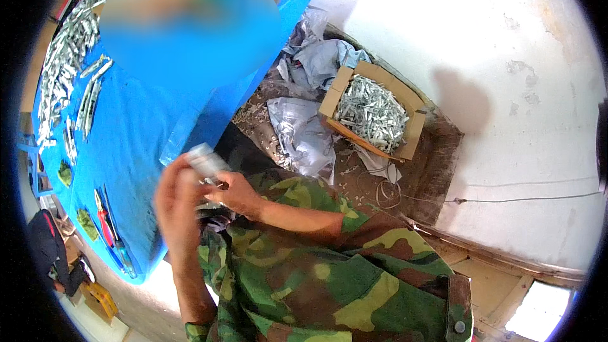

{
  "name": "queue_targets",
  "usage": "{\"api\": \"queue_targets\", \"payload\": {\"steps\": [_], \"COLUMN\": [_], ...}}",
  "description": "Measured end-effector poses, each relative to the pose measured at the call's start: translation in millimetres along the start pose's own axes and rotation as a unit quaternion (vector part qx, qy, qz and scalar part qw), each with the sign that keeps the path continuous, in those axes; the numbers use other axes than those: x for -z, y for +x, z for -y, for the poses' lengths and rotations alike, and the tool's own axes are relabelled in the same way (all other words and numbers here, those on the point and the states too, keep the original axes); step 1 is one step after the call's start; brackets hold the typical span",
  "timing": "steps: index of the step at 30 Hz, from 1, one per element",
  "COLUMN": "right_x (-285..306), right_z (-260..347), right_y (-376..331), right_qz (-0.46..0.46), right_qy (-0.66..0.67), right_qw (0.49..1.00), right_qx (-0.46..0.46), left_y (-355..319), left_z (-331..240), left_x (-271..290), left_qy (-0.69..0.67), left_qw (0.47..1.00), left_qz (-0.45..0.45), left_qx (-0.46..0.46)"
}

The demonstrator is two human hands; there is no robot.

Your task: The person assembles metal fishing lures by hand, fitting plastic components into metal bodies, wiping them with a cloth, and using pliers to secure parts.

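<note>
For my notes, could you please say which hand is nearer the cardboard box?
Right. In the picture, the right hand lies below and left of the box; the left hand is farther left.

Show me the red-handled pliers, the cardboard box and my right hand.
Red-handled pliers (104, 224): head view, on the red grips.
Cardboard box (335, 92): head view, on its left flap.
Right hand (239, 194): head view, on the back of the hand.
</note>
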State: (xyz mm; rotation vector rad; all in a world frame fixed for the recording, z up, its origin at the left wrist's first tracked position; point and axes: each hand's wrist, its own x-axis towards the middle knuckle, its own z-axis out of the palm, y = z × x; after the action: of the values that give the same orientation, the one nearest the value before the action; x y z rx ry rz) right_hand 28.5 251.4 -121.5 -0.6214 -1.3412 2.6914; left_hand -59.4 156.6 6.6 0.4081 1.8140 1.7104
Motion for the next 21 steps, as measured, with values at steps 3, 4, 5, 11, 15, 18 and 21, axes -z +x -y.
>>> {"api": "queue_targets", "payload": {"steps": [3,4,5,11,15,18,21], "right_x": [10,13,21,27,19,10,5], "right_z": [4,12,2,-3,-3,5,11], "right_y": [0,-3,4,2,4,-3,-5], "right_qz": [-0.016,-0.028,-0.040,-0.036,-0.041,0.001,0.028], "right_qy": [-0.010,-0.013,-0.075,0.081,-0.013,-0.060,-0.116], "right_qw": [0.998,0.997,0.993,0.996,0.999,0.998,0.991], "right_qx": [0.067,0.071,0.078,0.012,-0.010,0.011,0.056], "left_y": [-1,2,6,1,-13,-33,-44], "left_z": [-25,-25,-20,39,64,65,66], "left_x": [-65,-69,-67,2,25,36,32], "left_qy": [0.072,0.107,0.117,0.179,0.135,0.120,0.089], "left_qw": [0.991,0.986,0.987,0.983,0.984,0.979,0.982], "left_qz": [0.095,0.100,0.091,-0.033,-0.109,-0.159,-0.164], "left_qx": [-0.060,-0.074,-0.057,-0.007,0.039,0.050,0.031]}}
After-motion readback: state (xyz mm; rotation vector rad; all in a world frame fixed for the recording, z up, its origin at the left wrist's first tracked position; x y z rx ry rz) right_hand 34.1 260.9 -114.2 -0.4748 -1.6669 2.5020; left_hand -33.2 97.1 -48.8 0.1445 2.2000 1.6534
